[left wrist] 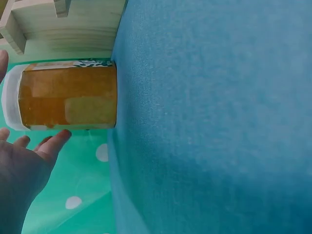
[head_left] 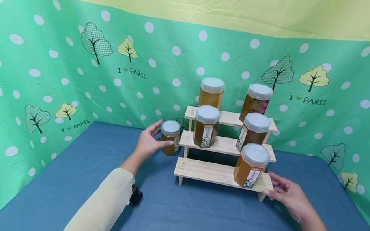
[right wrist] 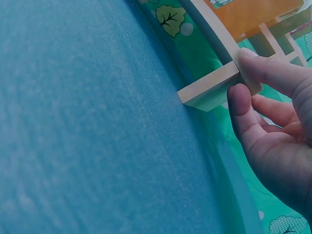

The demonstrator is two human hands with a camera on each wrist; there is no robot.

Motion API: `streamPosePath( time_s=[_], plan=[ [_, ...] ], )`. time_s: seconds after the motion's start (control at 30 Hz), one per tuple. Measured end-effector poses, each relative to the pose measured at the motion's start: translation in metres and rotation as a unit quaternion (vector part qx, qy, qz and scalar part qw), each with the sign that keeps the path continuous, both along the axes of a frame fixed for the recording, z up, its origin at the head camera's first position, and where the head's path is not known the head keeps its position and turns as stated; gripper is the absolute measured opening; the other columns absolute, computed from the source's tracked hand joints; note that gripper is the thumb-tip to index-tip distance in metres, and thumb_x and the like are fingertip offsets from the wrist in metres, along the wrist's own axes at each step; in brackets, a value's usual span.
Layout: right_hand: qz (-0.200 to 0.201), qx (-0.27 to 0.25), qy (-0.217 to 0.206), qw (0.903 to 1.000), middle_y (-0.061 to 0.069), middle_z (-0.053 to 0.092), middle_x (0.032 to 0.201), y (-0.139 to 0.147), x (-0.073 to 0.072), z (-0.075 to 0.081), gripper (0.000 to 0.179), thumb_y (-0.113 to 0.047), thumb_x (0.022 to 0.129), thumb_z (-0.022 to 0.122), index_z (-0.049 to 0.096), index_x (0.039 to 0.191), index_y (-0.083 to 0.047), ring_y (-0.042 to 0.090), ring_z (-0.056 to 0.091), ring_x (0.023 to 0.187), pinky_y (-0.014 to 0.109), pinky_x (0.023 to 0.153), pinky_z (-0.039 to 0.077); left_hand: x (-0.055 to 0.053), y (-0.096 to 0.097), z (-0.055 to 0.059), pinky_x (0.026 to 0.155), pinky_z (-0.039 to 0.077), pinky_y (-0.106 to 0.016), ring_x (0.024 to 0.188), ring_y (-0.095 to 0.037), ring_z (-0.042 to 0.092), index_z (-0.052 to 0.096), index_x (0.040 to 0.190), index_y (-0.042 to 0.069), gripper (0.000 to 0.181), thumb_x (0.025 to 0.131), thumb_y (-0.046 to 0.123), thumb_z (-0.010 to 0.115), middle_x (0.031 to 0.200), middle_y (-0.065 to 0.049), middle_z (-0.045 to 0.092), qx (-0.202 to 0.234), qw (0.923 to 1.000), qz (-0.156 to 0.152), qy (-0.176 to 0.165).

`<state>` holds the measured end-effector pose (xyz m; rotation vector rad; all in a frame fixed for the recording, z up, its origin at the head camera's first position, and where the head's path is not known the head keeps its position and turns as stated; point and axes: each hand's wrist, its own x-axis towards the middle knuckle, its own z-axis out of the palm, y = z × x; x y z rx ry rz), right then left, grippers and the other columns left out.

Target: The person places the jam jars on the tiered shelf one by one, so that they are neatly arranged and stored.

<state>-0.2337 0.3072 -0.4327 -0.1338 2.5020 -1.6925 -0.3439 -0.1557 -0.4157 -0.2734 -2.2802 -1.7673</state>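
A honey jar [head_left: 169, 137] with a whitish lid stands upright on the table, left of a three-tier wooden display stand [head_left: 205, 171]. My left hand [head_left: 151, 140] reaches around this jar with thumb and fingers spread, thumb in front. In the left wrist view the fingertips [left wrist: 62, 137] lie close beside the jar [left wrist: 68, 97]; contact is hard to tell. My right hand [head_left: 288, 195] pinches the right end of the stand's lowest shelf, with a finger and thumb on the wood [right wrist: 214, 85] in the right wrist view.
Two jars stand on the top shelf, including a yellow one [head_left: 211, 92]; two more are on the middle shelf, one at its left [head_left: 206, 126]. A single jar [head_left: 252, 165] sits at the right of the lowest shelf. Blue cloth [head_left: 191, 220] covers the table before a green curtain [head_left: 164, 64].
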Motion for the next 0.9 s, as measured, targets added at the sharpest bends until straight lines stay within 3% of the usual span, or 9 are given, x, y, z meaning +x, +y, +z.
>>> streamPosePath(
  time_s=[0.37,0.57,0.77,0.9],
  plan=[
    [0.003,-0.007,0.004,1.0,0.027,0.048,0.125,0.001,-0.001,0.0,0.078,-0.011,0.088,0.073,0.028,0.15,0.006,0.015,0.06,0.09,0.031,0.075,0.056,-0.014,0.004,0.0,0.107,0.037,-0.052,0.135,-0.036,0.04,0.038,0.15,0.01,0.091,0.073,0.012,0.087,0.15,-0.013,0.04,-0.038,0.9993,-0.001,0.0],
    [0.002,-0.006,0.004,1.0,0.026,0.05,0.125,0.001,-0.001,-0.001,0.079,-0.013,0.088,0.074,0.029,0.15,0.006,0.016,0.06,0.09,0.032,0.075,0.056,-0.019,0.003,-0.005,0.103,0.041,-0.049,0.126,-0.037,0.049,0.04,0.147,0.003,0.087,0.073,0.007,0.086,0.141,-0.018,0.049,-0.037,0.9992,0.016,0.008],
    [0.001,-0.007,0.004,1.0,0.026,0.05,0.124,0.001,-0.001,-0.001,0.079,-0.014,0.087,0.074,0.029,0.15,0.006,0.016,0.06,0.09,0.031,0.074,0.056,-0.022,0.001,-0.007,0.096,0.048,-0.048,0.116,-0.038,0.055,0.043,0.146,0.004,0.086,0.072,0.007,0.087,0.131,-0.022,0.056,-0.045,0.9981,0.043,-0.001],
    [0.002,-0.006,0.003,1.0,0.026,0.05,0.124,0.001,-0.001,0.0,0.08,-0.014,0.087,0.075,0.029,0.15,0.006,0.016,0.06,0.091,0.031,0.074,0.056,-0.022,0.0,-0.003,0.094,0.048,-0.05,0.117,-0.038,0.054,0.039,0.149,0.007,0.089,0.073,0.008,0.086,0.134,-0.021,0.053,-0.069,0.9971,0.033,-0.003]
  ],
)
